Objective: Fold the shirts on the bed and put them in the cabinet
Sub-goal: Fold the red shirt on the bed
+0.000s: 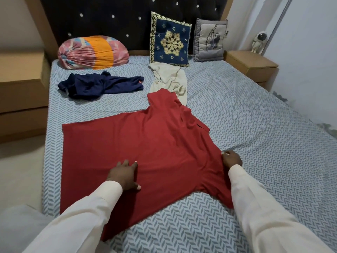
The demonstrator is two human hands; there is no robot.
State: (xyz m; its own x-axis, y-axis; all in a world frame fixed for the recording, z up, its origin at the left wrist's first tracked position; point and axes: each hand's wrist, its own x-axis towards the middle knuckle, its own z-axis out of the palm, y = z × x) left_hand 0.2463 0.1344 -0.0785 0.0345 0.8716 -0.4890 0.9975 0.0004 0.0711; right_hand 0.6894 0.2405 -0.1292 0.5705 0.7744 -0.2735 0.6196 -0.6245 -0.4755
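Across the room ahead runs the bed [246, 106], its patterned sheet carrying all three shirts, with pillows [169, 37] propped against a dark headboard [102, 17]. Watching from my remote seat, I read this as the first fold being set up.

The red shirt [155, 143] lies flat and sideways directly under the fingers. Its hem is out beyond the left fingers and its collar just past the right ones. Its far sleeve reaches away from both and laps onto the cream shirt [169, 77].

The left hand [125, 175] rests on the body of the cloth with its fingers straight and spread, grasping nothing. I judge it is there to pin and smooth the fabric so it does not slide.

The right hand [231, 158] sits at the shirt's edge where the near sleeve joins the body. Its fingers curl down over the cloth with the thumb against it. I take that as a pinch on the red shirt, though the fingertips are hidden behind the knuckles. Such a grip would suit drawing the sleeve side inward over the pinned body.

The navy shirt [100, 84] lies crumpled well beyond the left fingers. The cream shirt is bunched farther off, straight out from between the two hands. Neither is folded.

Wooden units [251, 61] flank the bed, but I cannot tell whether either is the cabinet.
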